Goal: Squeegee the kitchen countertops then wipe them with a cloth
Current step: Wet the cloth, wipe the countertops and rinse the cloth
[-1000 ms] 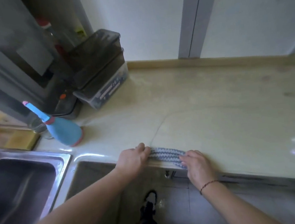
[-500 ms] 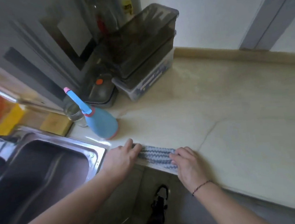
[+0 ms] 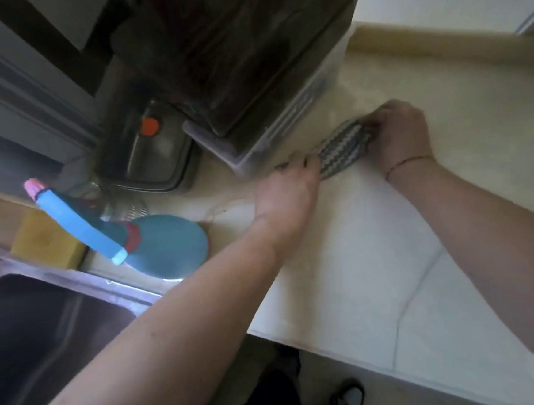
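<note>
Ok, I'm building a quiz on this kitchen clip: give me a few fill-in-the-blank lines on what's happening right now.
1. Both hands, left hand and right hand, hold a striped ____ on the countertop.
2. The blue bottle has a ____ cap.
3. The steel ____ lies left of the bottle.

Missing: cloth; pink; sink

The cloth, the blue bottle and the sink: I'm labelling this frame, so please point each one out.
cloth point(image 3: 341, 151), head view, on the striped stretch showing between the two hands.
blue bottle point(image 3: 167, 245), head view, on its round body.
sink point(image 3: 129, 296), head view, on the steel rim.
</note>
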